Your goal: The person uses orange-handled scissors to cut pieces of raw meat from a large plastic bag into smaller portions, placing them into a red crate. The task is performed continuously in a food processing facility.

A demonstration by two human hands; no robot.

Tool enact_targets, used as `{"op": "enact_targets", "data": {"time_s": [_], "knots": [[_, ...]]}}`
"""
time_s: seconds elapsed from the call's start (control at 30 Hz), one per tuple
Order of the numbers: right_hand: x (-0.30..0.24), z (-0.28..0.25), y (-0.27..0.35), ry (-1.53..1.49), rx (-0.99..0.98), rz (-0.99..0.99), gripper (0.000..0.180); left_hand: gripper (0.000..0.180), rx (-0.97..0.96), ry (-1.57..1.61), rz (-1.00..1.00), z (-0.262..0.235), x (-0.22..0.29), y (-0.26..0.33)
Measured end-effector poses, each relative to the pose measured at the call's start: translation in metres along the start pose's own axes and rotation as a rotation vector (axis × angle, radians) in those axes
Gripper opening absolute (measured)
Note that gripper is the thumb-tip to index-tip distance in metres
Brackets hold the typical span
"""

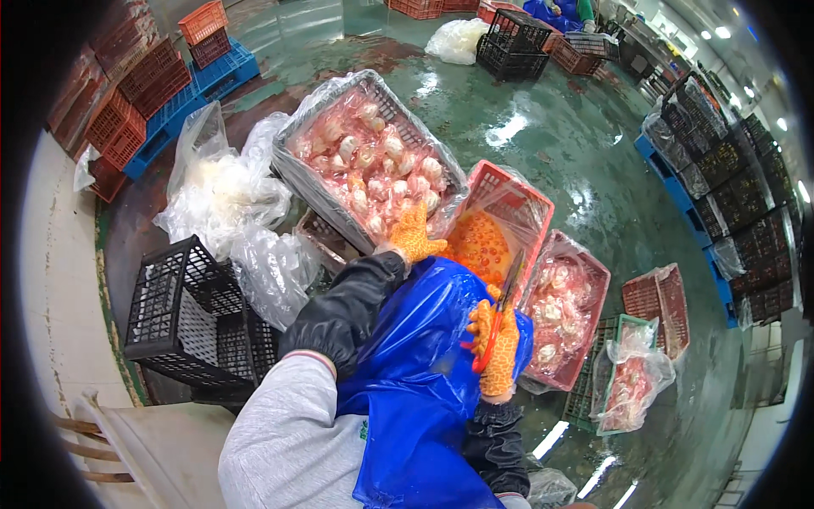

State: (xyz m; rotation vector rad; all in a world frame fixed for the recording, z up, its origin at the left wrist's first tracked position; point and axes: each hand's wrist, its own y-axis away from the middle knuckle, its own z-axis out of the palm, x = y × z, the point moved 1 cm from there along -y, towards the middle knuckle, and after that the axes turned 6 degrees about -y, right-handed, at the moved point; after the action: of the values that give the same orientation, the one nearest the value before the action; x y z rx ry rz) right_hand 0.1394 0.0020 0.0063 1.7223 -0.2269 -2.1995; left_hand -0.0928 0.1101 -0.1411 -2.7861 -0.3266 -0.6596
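My left hand (414, 235), in an orange textured glove, rests at the near edge of a plastic-lined grey crate (292, 174). Its fingers look spread, touching or just above the pale, pink-tinged lumps (365, 161) inside; I see nothing held. Lower right, my right hand (498, 343), gloved alike, is closed around the red handles of scissors (487, 346). The scissors' blades point up and away, beside a red plastic-lined crate (536, 208). Inside that crate lies a mass of orange, rounded pieces (482, 244). My blue apron (415, 339) hides the crate's near part.
Another red crate (604, 297) of pale pink pieces stands to the right. Black crates (161, 314) and crumpled clear plastic (220, 195) lie left. Wrapped crate stacks on blue pallets (716, 271) line the right side. A co-worker (555, 10) is at the back on the wet green floor (551, 136).
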Motion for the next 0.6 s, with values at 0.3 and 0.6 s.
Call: {"op": "enact_targets", "data": {"time_s": [0.3,0.6], "knots": [[0.023,-0.017,0.003,0.306,0.024,-0.222,0.035,0.026,-0.103,0.04,-0.035,0.064,-0.029,-0.041],[0.028,0.015,-0.048,1.106,0.079,-0.585,0.04,0.036,-0.581,2.22,0.057,-0.005,0.071,0.014]]}}
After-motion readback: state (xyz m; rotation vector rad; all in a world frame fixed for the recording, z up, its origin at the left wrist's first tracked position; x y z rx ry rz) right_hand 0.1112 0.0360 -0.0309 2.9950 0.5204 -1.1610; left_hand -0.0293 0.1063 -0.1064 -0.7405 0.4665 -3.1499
